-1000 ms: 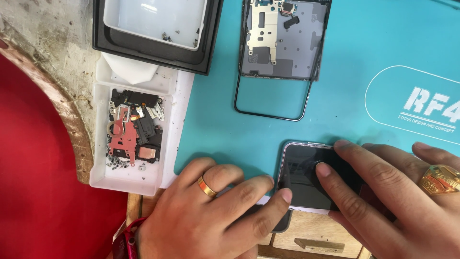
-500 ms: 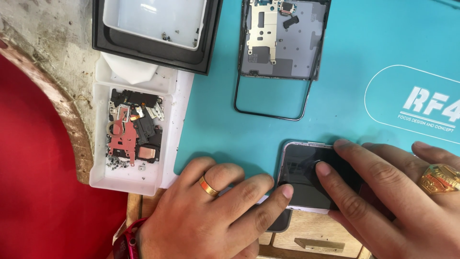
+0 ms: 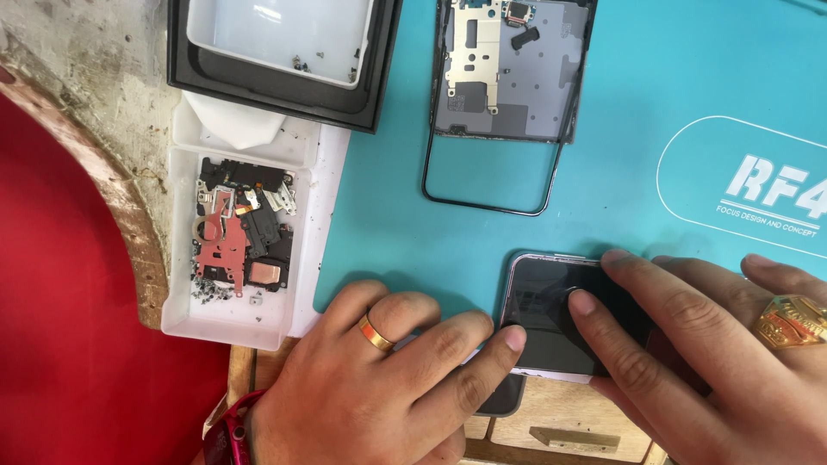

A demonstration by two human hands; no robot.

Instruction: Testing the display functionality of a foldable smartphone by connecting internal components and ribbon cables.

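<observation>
Nothing visibly shifts since the earlier frames: both hands and the phone keep their places.

Item, phone (image 3: 551, 323): dark screen up, pale rim, lying at the near edge of the teal work mat (image 3: 655, 103), its near end overhanging onto the wooden counter (image 3: 551, 426). A second dark rounded piece (image 3: 501, 398) pokes out beneath its near left corner; what it is cannot be told.

Item, left hand (image 3: 388, 387): palm down, fingers extended and not curled round anything. Forefinger tip touches the left edge of the phone. Gold band ring (image 3: 376, 332) on one finger; red-pink wristband (image 3: 231, 430) at the wrist.

Item, right hand (image 3: 706, 353): palm down, fingers spread flat over the right part of the phone, one fingertip pressing on the screen near its middle. No grip closed round it. Large gold ring (image 3: 788, 320) with a red face.

Item, opened phone body (image 3: 508, 73): farther up the mat, well apart from the hands, metal plate and grey inner parts exposed, with a thin black frame loop (image 3: 487, 185) running from its near end.

Item, white parts tray (image 3: 258, 258): left of the mat, holding small black components, screws and a red-brown plate (image 3: 222, 245).

Item, black box (image 3: 276, 82): above the tray, with a white insert (image 3: 276, 34) holding a few small bits.

Item, red surface (image 3: 60, 301): far left, bounded by a worn curved edge.
</observation>
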